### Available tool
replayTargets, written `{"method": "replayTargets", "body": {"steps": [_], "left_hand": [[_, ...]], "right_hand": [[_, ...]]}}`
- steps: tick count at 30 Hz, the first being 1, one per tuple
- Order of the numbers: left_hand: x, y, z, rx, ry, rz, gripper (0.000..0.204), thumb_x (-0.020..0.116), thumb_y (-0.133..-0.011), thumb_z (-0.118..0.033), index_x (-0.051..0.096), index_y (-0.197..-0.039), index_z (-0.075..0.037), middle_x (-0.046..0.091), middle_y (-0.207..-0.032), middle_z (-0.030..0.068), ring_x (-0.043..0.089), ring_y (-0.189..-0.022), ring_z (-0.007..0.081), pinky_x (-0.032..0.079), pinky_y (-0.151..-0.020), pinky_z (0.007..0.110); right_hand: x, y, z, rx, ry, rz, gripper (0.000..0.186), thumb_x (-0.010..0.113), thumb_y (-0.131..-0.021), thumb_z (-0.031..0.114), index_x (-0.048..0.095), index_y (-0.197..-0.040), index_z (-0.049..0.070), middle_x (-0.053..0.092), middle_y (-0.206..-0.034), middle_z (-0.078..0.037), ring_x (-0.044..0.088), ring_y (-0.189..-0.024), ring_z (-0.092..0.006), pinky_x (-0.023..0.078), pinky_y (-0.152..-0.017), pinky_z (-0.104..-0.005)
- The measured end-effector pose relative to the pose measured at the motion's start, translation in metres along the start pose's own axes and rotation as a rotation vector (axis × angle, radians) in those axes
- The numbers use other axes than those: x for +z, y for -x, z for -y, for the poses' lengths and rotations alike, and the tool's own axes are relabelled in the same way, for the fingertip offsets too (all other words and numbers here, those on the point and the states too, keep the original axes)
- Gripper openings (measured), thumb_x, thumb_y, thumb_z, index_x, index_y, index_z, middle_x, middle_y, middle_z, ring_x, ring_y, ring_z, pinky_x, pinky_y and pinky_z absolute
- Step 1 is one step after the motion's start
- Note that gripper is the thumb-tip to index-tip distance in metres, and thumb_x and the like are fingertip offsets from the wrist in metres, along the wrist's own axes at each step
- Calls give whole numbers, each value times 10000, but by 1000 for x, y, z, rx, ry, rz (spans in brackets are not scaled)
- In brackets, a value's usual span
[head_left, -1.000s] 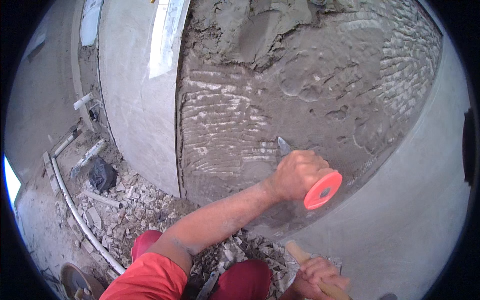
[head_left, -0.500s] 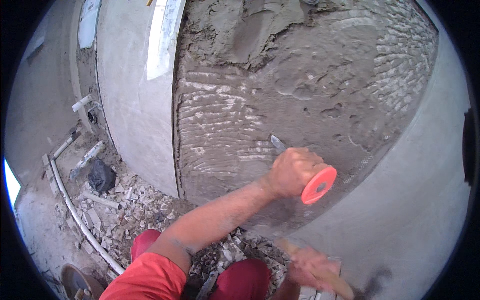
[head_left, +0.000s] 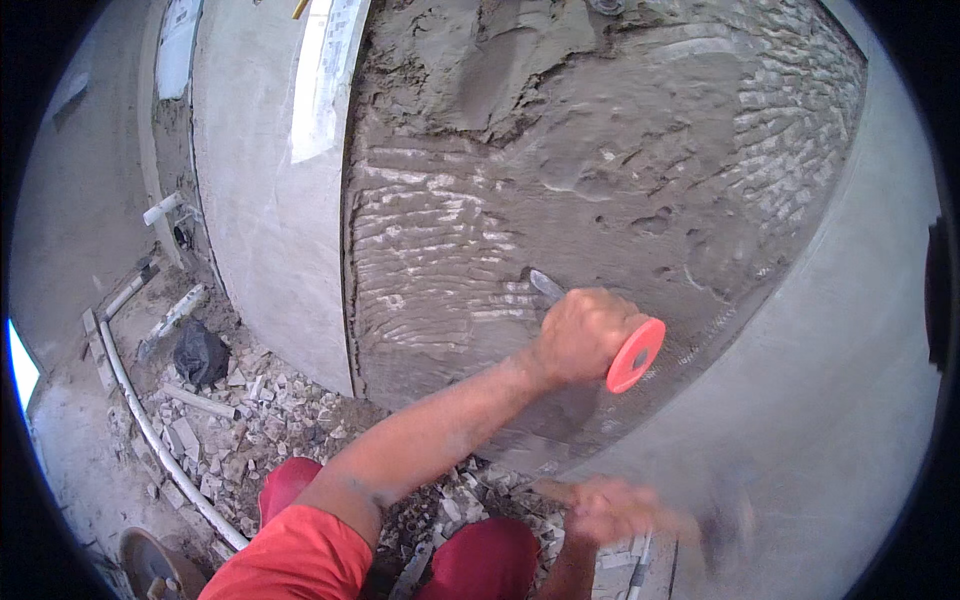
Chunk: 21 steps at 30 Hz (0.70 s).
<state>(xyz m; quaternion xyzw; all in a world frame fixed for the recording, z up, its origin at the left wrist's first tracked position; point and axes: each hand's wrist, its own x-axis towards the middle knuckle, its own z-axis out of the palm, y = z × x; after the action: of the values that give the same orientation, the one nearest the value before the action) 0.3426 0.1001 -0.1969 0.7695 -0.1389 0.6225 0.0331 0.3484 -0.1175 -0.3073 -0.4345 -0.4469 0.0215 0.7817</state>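
Note:
My left hand [head_left: 588, 335] is closed around a chisel [head_left: 546, 285] with a round orange hand guard [head_left: 636, 356]. The blade's end meets the grey mortar [head_left: 620, 255] on the wall, just right of a ridged patch with pale streaks. Below and to the right, my right hand [head_left: 608, 508] grips the wooden handle of a hammer [head_left: 678, 520]. Motion smears the hammer head, which is right of that hand, apart from the chisel's guard.
Smooth grey panels [head_left: 270, 220] [head_left: 800, 420] border the mortar on both sides. Broken rubble [head_left: 270, 410] covers the floor, with a black bag-like lump [head_left: 202, 354] on it. A long white pipe [head_left: 150, 430] runs along the left. A bucket [head_left: 150, 560] stands at lower left.
The hammer has swung upward in my right hand, its head now higher than before. My left hand still holds the chisel at nearly the same place on the mortar.

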Motion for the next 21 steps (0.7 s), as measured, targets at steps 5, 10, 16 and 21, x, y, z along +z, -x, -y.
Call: {"method": "replayTargets", "body": {"steps": [5,10,16,21], "left_hand": [[7,-5,2,-31,-91,105,123,646,-717,-184,580,-716,-80,602,-641,79,654,-621,270,515,-567,397],[15,-9,-3,-39,-84,90,128,647,-716,-189,578,-715,-82,606,-640,79,658,-620,266,517,-566,402],[12,-1,-3,-87,-80,114,135,658,-714,-191,583,-724,-79,611,-646,82,661,-625,270,517,-574,400],[8,-1,1,-56,-103,120,138,674,-701,-186,588,-726,-82,612,-656,77,655,-628,274,514,-573,399]], "right_hand": [[-13,7,-5,439,87,-213,524,332,-993,653,421,-931,140,411,-582,1,361,-363,-126,356,-330,-250],[-18,12,-11,-94,-535,-187,514,375,-987,645,416,-911,138,414,-579,2,357,-361,-108,335,-316,-253],[-8,-8,-17,443,229,-125,593,334,-952,721,406,-951,133,400,-522,-31,349,-332,-148,352,-297,-296],[-24,5,-4,247,-328,-357,604,351,-966,686,425,-862,95,383,-518,-17,333,-330,-151,364,-311,-300]]}}
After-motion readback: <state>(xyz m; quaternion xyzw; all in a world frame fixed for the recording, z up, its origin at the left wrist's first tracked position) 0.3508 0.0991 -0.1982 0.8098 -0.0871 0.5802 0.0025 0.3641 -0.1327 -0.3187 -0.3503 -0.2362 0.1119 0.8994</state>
